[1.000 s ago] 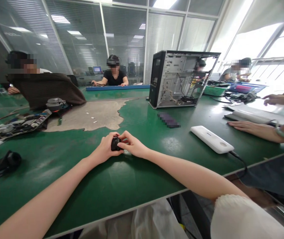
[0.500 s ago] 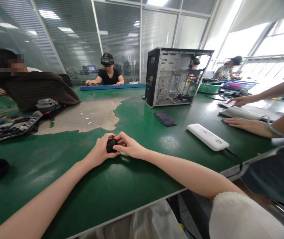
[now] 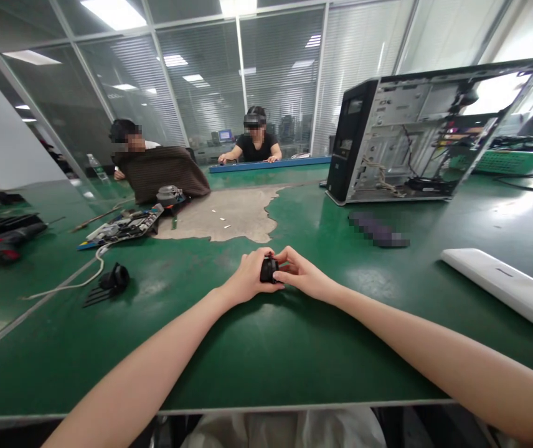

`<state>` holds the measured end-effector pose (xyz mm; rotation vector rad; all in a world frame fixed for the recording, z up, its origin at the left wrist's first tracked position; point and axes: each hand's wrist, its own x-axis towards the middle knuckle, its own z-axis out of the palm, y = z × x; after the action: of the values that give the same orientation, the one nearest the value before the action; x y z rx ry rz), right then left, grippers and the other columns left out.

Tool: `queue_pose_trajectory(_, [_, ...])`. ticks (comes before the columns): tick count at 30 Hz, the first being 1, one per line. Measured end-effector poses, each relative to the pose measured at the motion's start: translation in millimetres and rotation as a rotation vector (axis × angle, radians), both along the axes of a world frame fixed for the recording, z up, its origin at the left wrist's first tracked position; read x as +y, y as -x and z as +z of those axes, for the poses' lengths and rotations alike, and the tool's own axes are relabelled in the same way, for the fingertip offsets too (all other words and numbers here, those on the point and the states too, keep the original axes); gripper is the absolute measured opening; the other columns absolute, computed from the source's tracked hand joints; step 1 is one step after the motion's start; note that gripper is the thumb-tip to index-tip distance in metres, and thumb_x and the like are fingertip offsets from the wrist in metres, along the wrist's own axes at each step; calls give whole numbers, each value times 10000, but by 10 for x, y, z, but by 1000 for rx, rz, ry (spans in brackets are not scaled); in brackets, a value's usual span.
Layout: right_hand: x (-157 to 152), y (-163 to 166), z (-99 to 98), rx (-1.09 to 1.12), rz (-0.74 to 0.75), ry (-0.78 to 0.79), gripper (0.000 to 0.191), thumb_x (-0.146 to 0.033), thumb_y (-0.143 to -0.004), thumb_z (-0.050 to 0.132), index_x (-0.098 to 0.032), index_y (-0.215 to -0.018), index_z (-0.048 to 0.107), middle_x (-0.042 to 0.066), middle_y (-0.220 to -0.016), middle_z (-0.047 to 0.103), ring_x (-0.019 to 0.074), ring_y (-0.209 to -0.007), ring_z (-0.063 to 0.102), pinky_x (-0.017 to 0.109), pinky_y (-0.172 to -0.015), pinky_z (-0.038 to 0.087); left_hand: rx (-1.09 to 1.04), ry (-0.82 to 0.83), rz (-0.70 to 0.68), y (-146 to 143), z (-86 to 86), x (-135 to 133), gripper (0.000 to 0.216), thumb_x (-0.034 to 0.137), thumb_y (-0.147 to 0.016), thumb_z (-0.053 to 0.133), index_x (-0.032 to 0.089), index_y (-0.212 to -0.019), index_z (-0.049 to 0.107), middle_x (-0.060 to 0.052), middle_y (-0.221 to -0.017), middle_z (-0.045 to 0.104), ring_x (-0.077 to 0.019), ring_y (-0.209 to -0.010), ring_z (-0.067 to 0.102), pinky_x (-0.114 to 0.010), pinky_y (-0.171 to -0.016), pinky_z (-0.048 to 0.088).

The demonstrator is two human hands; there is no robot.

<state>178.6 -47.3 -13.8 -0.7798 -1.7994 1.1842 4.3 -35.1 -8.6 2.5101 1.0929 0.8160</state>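
Note:
A small black blocky part is held just above the green tabletop; its exact kind I cannot make out. My left hand wraps it from the left, thumb below and fingers over the top. From the other side my right hand grips it, fingers bent and tips against its right face. The fingers cover much of the part.
On the green table an open computer case stands at the back right. A white power bank and a pixelated dark object lie to the right. Leftward are a circuit board, a black part and a power drill.
The view has swung left, so the table's things sit further right. The co-worker's hands at the right are out of view. My hands keep their hold on the black part.

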Motion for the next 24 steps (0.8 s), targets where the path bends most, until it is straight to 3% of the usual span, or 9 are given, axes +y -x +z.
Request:
queue_pose_trajectory(11, [40,60,3,-40,-91,46,205,-319,-775,553,-200,-901,442,2,-885,510,113,-722,538,282,-673,455,7,-22,-6,4,-4,16,581,425,-643,672,219,-1086,358,-41,-1049,517,-228,-908,487,-363,-794,351])
queue_pose_trajectory(15, [21,33,-3,-30,-19,26,184,-305,-778,555,-197,-873,440,3,-888,508,123,-775,545,290,-706,456,6,-7,10,11,12,-13,572,412,-642,674,218,-1078,360,-40,-1037,515,-228,-904,492,-368,-798,354])
queue_pose_trajectory(19, [-30,23,9,-4,88,22,292,-289,-749,601,-213,-964,419,5,-924,505,124,-792,547,275,-683,463,6,31,30,55,23,-57,543,373,-663,655,226,-1090,354,-32,-1023,514,-220,-880,497,-361,-780,363])
queue_pose_trajectory(24, [-13,74,5,-12,2,-26,167,-320,-810,519,-202,-910,453,-1,-877,503,117,-784,530,266,-696,445,1,24,18,83,7,-64,569,413,-662,653,223,-1100,343,-40,-1034,511,-224,-904,490,-364,-791,355])
